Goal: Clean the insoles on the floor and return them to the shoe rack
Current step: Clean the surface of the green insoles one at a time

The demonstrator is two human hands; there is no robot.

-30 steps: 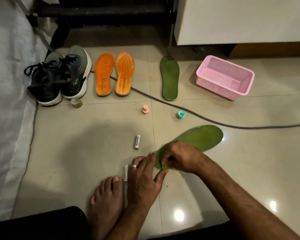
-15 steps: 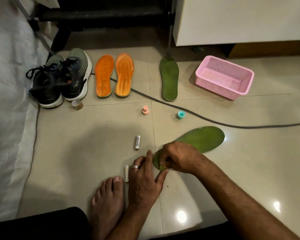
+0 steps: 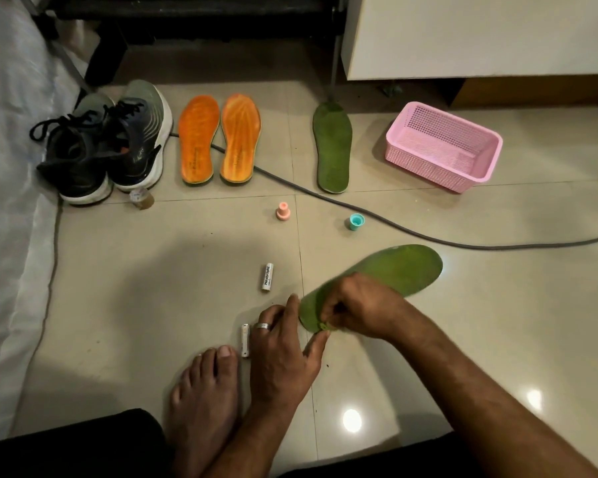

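A green insole (image 3: pixel 394 270) lies flat on the tiled floor in front of me. My right hand (image 3: pixel 356 305) is over its heel end, fingers curled and pinching at the heel edge, where a small green nub shows. My left hand (image 3: pixel 280 357) rests flat on the floor beside the heel, its fingers straight and its thumb touching the insole's edge. The second green insole (image 3: pixel 332 146) and two orange insoles (image 3: pixel 198 139) (image 3: pixel 240 138) lie side by side farther back.
Dark sneakers (image 3: pixel 101 143) stand at the back left beside white bedding (image 3: pixel 11 201). A pink basket (image 3: pixel 425 167) sits at the back right, with a grey cable (image 3: pixel 428 238) crossing the floor. Two batteries (image 3: pixel 267 277) (image 3: pixel 245 339), a pink cap (image 3: pixel 283 211), a teal cap (image 3: pixel 355 221) and my bare foot (image 3: pixel 204 401) are nearby.
Both hands stay at the insole's heel, with only small finger movements of my right hand. The view has shifted slightly.
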